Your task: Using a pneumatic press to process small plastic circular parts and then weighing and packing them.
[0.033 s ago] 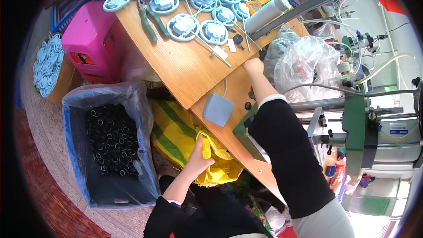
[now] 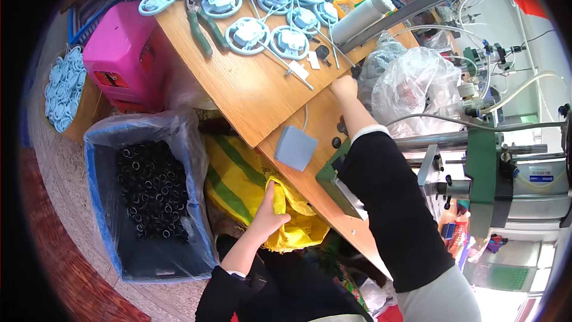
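My left hand (image 2: 266, 219) is closed on the rim of a yellow woven bag (image 2: 298, 226) with green stripes, below the table's near edge. Its fingers are partly hidden by the fabric. My right arm reaches over the table, and my right hand (image 2: 344, 87) is curled at the step between two tabletop levels, near a clear plastic bag (image 2: 411, 77). What it holds, if anything, is hidden. A grey square box (image 2: 295, 148) with a cable sits on the lower tabletop between my hands. Small black round parts (image 2: 336, 142) lie beside my right forearm.
Many light-blue ring-shaped parts (image 2: 247, 34) with stems cover the far tabletop, beside green-handled pliers (image 2: 199, 30). A lined blue bin (image 2: 98, 203) of black rings stands at left, near a pink stool (image 2: 122, 48). Green-and-metal machinery (image 2: 479, 173) stands at right.
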`<state>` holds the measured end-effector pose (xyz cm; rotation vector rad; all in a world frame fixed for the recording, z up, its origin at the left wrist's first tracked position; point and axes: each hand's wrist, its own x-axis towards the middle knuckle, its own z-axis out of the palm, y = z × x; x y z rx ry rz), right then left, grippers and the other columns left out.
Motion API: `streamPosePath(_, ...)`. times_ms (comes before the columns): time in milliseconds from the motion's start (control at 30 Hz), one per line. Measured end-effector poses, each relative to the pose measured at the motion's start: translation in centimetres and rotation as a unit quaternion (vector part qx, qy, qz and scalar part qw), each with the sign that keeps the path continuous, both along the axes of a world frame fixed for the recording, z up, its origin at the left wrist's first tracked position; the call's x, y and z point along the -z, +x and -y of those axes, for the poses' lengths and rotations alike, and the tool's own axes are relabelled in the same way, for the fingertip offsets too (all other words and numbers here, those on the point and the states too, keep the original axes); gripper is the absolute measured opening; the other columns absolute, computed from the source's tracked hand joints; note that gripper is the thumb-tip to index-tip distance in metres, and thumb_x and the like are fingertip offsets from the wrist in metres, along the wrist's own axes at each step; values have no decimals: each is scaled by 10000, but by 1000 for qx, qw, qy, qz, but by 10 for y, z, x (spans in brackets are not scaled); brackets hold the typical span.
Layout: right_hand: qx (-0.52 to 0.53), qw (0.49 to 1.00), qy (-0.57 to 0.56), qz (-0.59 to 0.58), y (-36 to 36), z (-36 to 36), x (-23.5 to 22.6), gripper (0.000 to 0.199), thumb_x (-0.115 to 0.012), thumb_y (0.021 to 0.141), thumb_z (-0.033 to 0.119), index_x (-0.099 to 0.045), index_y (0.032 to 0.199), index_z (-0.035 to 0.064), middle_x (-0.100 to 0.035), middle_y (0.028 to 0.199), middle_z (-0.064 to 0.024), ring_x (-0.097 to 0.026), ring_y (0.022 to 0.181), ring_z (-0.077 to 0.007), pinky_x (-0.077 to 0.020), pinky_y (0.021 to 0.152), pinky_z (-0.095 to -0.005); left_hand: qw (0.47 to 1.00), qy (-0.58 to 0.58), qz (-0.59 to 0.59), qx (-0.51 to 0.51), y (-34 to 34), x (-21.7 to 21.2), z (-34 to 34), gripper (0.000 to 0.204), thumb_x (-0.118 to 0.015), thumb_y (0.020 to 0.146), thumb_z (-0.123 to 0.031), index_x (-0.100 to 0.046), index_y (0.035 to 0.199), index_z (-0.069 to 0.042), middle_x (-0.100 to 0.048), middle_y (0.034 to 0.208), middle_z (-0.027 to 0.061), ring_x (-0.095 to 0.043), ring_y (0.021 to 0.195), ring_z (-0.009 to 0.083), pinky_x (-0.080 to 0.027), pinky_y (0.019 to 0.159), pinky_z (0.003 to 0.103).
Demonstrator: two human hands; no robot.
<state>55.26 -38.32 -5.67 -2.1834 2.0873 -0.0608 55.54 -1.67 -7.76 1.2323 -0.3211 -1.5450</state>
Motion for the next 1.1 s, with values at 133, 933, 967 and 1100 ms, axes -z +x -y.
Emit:
streamPosePath(133,-13,995,-17,92,-15,39,5,323,-532,738,155,-533,953,-86,-503,1065,-272,-485,1031,-358,-387,893,-387,999,-28,19,-5,-4,14,2,884,-534,610,108,-99,1366,-34,-305,1327,156,-336,1196,222,-291,942,242)
streamPosePath(933,-103,988,-110,-29,-61,114,-4,366,-463,729,102,-544,1066,-15,-563,1005,-235,-530,966,-349,-399,856,-376,979,-47,-68,187,34,53,38,802,-595,623,-11,-182,1309,-23,-388,1204,169,-400,1105,258,-347,904,313)
streamPosePath(967,-113,976,-186,14,-59,126,7,360,-458,726,85,-543,1055,-34,-552,1019,-241,-517,975,-362,-397,850,-389,978,-41,-78,190,32,56,39,805,-623,608,-78,-202,1291,-7,-383,1214,214,-380,1147,311,-324,937,339)
streamPosePath(1100,32,997,-60,48,-55,157,17,298,-444,763,40,-484,1051,-28,-520,1063,-246,-475,1046,-359,-391,867,-389,976,-38,-87,195,29,55,48,754,-626,603,-87,-254,1251,13,-402,1172,206,-402,1107,298,-330,925,334)
